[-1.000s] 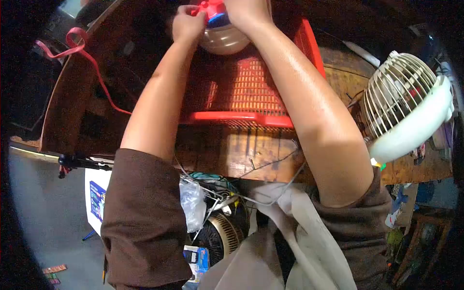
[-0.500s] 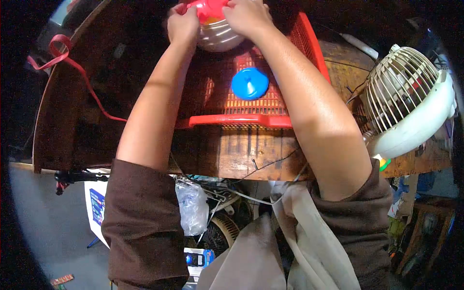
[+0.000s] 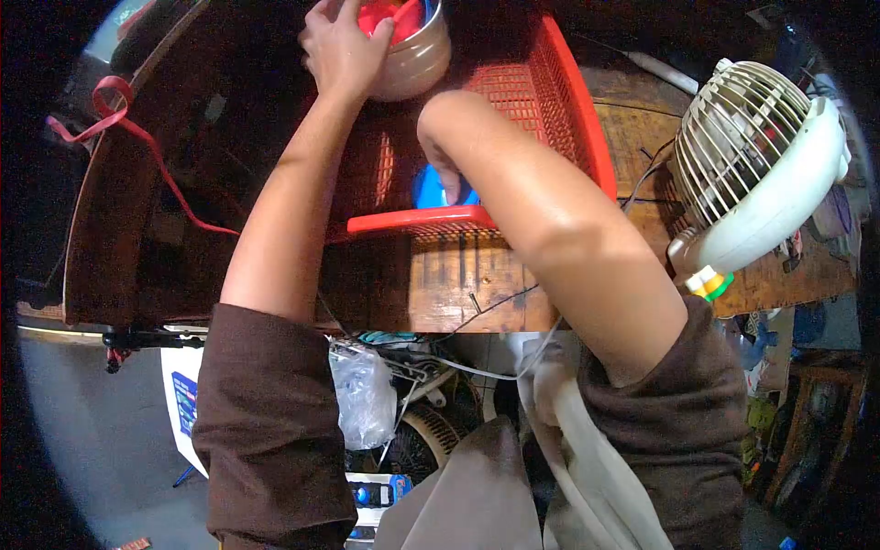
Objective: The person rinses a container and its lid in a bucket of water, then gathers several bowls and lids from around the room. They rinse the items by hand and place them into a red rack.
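A clear ribbed plastic jar point(image 3: 417, 69) stands at the far end of the red basket point(image 3: 417, 218), with red plastic pieces point(image 3: 403, 20) at its mouth. My left hand point(image 3: 344, 50) is closed over the red plastic at the left of the jar's mouth, its thumb against the red. Low in the basket, near its front rim, lies a round blue lid point(image 3: 429, 191). My right hand point(image 3: 442, 151) reaches down to this lid and grips it, thumb on top; the other fingers are hidden behind the wrist.
On the right of the wooden table point(image 3: 449, 275) stands a white fan point(image 3: 761, 183), with a small green and yellow item point(image 3: 710, 282) at its base. A thin cable crosses the front edge. A pink ribbon point(image 3: 147, 137) hangs at the left. Below are a plastic bag point(image 3: 362, 394) and a wheel.
My right hand has left the red plastic on the jar and come down to the blue lid. My left hand stays at the jar's mouth. The view has shifted slightly.
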Demonstrator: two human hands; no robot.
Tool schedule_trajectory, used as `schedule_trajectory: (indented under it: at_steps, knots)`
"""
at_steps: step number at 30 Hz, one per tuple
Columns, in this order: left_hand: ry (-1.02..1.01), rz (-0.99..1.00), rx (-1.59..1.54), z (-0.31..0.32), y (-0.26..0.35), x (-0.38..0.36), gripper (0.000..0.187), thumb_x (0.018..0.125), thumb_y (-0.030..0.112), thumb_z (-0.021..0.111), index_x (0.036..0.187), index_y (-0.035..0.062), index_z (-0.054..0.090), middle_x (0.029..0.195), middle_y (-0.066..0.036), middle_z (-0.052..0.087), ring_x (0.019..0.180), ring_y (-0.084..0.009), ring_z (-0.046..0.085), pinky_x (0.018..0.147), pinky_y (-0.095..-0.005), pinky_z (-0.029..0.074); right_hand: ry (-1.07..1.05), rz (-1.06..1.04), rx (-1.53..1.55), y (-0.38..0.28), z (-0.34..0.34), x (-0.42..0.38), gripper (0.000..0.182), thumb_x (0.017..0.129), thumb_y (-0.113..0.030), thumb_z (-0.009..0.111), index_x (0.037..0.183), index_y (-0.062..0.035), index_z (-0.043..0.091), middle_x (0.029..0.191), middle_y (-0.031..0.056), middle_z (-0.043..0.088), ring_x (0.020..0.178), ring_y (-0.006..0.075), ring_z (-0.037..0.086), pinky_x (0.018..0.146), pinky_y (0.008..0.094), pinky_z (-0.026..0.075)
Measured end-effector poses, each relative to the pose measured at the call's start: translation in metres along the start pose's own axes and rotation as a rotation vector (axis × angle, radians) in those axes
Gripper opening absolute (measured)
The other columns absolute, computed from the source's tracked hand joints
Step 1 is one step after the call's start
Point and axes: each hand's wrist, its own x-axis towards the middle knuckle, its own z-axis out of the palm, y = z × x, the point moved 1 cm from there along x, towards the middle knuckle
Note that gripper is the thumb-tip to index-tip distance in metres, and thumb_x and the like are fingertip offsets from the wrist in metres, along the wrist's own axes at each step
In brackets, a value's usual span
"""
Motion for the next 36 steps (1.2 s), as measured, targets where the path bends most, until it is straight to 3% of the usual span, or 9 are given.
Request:
schedule_trajectory:
  at_steps: [2, 6, 9, 11, 15, 20, 23, 27, 36]
  knots:
    - [0.063, -0.021, -0.118, -0.008, 0.015, -0.004, 0.036, 0.070, 0.020, 0.063, 0.101, 0.0078, 0.049, 0.110, -0.013, 0.044, 0.097, -0.0290, 0.047, 0.082, -0.0371, 0.039, 0.097, -0.039, -0.027, 0.000, 0.001, -0.003, 0.058, 0.060, -0.040, 0.072, 0.104, -0.0074, 0.056, 0.113, 0.0115, 0.051, 0.099, 0.0241, 0.051, 0.086, 0.0367, 0.039]
    - [-0.050, -0.143, -0.218, -0.003, -0.003, 0.000, 0.040, 0.069, 0.023, 0.063, 0.106, 0.0113, 0.049, 0.119, -0.012, 0.038, 0.104, -0.0313, 0.042, 0.086, -0.0402, 0.036, 0.285, -0.126, -0.087, -0.003, 0.005, -0.007, 0.055, 0.059, -0.039, 0.073, 0.101, -0.0073, 0.058, 0.110, 0.0114, 0.053, 0.096, 0.0241, 0.054, 0.084, 0.0360, 0.041]
    - [0.045, 0.057, -0.269, 0.007, -0.025, 0.003, 0.046, 0.073, 0.033, 0.059, 0.109, 0.0064, 0.049, 0.107, -0.019, 0.048, 0.106, -0.0285, 0.043, 0.087, -0.0354, 0.036, 0.424, -0.192, -0.133, -0.004, 0.006, -0.008, 0.053, 0.059, -0.038, 0.073, 0.099, -0.0072, 0.059, 0.107, 0.0113, 0.055, 0.093, 0.0240, 0.055, 0.082, 0.0355, 0.042]
    - [-0.011, -0.292, -0.503, 0.006, -0.025, 0.001, 0.050, 0.073, 0.031, 0.060, 0.108, -0.0014, 0.046, 0.106, -0.018, 0.050, 0.102, -0.0263, 0.047, 0.086, -0.0317, 0.036, 0.519, -0.234, -0.166, -0.005, 0.006, -0.009, 0.051, 0.059, -0.038, 0.073, 0.098, -0.0072, 0.060, 0.106, 0.0112, 0.056, 0.092, 0.0240, 0.056, 0.081, 0.0352, 0.043]
    - [0.054, -0.492, -0.628, 0.007, -0.026, -0.005, 0.049, 0.074, 0.028, 0.060, 0.110, -0.0017, 0.044, 0.104, -0.016, 0.052, 0.099, -0.0240, 0.049, 0.085, -0.0284, 0.037, 1.178, -0.624, -0.041, 0.016, -0.012, -0.009, 0.028, 0.061, -0.027, 0.071, 0.079, -0.0056, 0.065, 0.072, 0.0062, 0.063, 0.062, 0.0157, 0.058, 0.057, 0.0283, 0.047]
    - [-0.109, -0.885, -1.002, 0.009, -0.040, -0.013, 0.044, 0.076, 0.031, 0.054, 0.109, 0.0027, 0.045, 0.109, -0.009, 0.048, 0.091, -0.0195, 0.048, 0.077, -0.0313, 0.038, 1.051, -0.854, 0.355, 0.032, -0.019, -0.009, 0.025, 0.064, -0.029, 0.067, 0.077, -0.0062, 0.065, 0.069, 0.0025, 0.061, 0.059, 0.0127, 0.056, 0.046, 0.0256, 0.045]
    - [-0.135, -0.924, -1.062, -0.005, -0.023, -0.023, 0.039, 0.077, 0.033, 0.052, 0.106, 0.0078, 0.047, 0.102, -0.005, 0.048, 0.088, -0.0170, 0.044, 0.075, -0.0335, 0.036, 1.160, -0.789, -0.041, 0.005, -0.013, 0.041, 0.041, 0.057, -0.034, 0.072, 0.084, -0.0046, 0.064, 0.084, 0.0109, 0.062, 0.077, 0.0255, 0.060, 0.065, 0.0328, 0.049]
    - [-0.231, -0.970, -1.108, -0.004, -0.022, -0.024, 0.035, 0.078, 0.033, 0.051, 0.104, 0.0107, 0.049, 0.097, -0.002, 0.047, 0.090, -0.0161, 0.041, 0.076, -0.0353, 0.036, 0.692, -0.372, -0.377, -0.033, 0.014, 0.007, 0.066, 0.053, -0.036, 0.075, 0.108, -0.0060, 0.053, 0.113, 0.0139, 0.050, 0.101, 0.0280, 0.050, 0.083, 0.0363, 0.042]
    - [-0.218, -0.968, -1.067, 0.007, -0.020, -0.030, 0.042, 0.080, 0.029, 0.048, 0.113, 0.0063, 0.038, 0.112, -0.010, 0.045, 0.100, -0.0212, 0.044, 0.071, -0.0381, 0.045, 0.981, -0.658, -0.421, -0.028, 0.030, 0.018, 0.063, 0.051, -0.036, 0.076, 0.104, -0.0088, 0.056, 0.106, 0.0158, 0.053, 0.098, 0.0297, 0.050, 0.085, 0.0355, 0.040]
